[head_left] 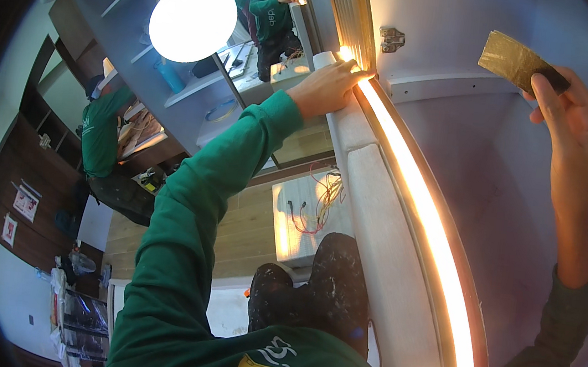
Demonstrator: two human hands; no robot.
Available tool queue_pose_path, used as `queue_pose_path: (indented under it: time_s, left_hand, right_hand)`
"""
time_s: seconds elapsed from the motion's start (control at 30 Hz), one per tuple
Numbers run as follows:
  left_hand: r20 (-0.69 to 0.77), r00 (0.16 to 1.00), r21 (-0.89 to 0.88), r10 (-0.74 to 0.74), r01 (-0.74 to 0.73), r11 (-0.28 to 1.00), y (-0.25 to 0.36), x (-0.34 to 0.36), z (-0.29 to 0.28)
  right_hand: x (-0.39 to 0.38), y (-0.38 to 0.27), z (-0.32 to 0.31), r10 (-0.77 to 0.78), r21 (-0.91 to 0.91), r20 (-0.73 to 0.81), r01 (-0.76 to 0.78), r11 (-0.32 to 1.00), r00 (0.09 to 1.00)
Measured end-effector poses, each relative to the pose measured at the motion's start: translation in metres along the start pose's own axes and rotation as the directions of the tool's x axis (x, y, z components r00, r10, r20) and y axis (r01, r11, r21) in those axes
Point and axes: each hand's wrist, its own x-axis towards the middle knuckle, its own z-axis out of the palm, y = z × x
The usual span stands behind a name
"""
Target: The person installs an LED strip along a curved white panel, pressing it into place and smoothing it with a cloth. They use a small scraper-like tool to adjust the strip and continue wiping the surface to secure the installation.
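Up in the right hand [579,131], gripped between thumb and fingers, goes the thin, gold-brown rectangular piece [511,57], material hard to tell! Best, I'd say, to pinch it lightly by that one end, so the broad face doesn't crease and the far edge is free to line up. A look at it now: shiny gold at the end away from the thumb, dark near the grip, faintly crinkled, held at a slant.

Across to the left hand [326,86], fingers at the far end of the long, glowing warm-white light strip [433,227]; pinching or merely resting, I can't tell. Light, steady contact looks wise there. Just beyond those fingers, the gold ribbed panel [351,10]; between the hands, the metal hinge [392,40].
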Motion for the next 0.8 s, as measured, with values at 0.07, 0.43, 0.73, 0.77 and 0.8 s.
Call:
queue_pose_path:
  time_s: [0.07,0.43,0.73,0.77,0.8]
  left_hand:
    - [0.003,0.997,0.028,0.083,-0.083,0.996,-0.01,0.005,0.001]
    - [0.023,0.992,0.059,0.124,-0.125,0.99,-0.022,0.008,0.007]
    - [-0.021,0.996,-0.746,0.091,-0.076,0.661,0.042,0.006,-0.047]
    - [-0.076,0.986,-0.825,0.15,-0.147,0.546,0.058,0.004,-0.057]
    - [-0.088,0.984,-0.832,0.152,-0.156,0.532,0.075,0.003,-0.067]
  right_hand:
    - [0.001,0.002,-0.001,0.009,0.008,0.011,-0.009,1.0,1.0]
    - [0.0,0.001,0.003,0.072,0.027,0.019,-0.072,0.997,0.997]
    - [-0.01,0.009,0.022,0.177,0.217,0.157,-0.209,0.954,0.972]
    - [-0.011,0.011,0.027,0.215,0.206,0.172,-0.249,0.946,0.961]
    - [-0.012,0.013,0.032,0.226,0.216,0.194,-0.266,0.939,0.955]
